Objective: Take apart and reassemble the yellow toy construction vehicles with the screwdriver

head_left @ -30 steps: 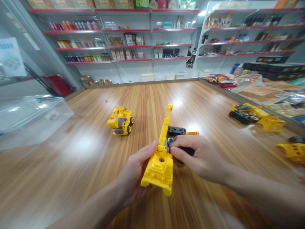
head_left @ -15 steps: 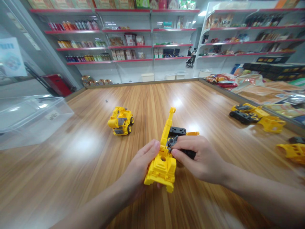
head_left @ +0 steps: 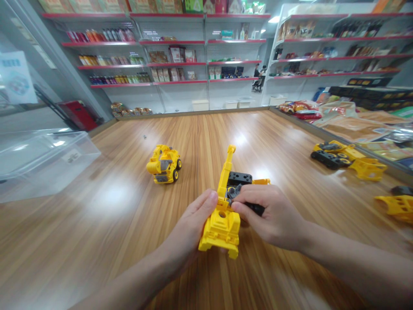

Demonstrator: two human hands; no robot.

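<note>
My left hand is closed around the left side of a yellow toy crane body, whose long boom points away from me. At the boom's base, my right hand pinches a small grey toy part between thumb and fingers, against the crane body's right side. Behind my right fingers lies a black toy chassis piece on the table, partly hidden, with a yellow piece beside it. A yellow toy truck with black wheels stands to the left, apart from both hands.
On the wooden table, a clear plastic bin sits at the left. More yellow and black toy vehicle parts lie at the right, with another yellow piece nearer me. Packaged goods line the right edge; stocked shelves stand behind.
The crane body has shifted slightly right and tilted a little in my left hand. My right hand keeps its pinch at nearly the same spot.
</note>
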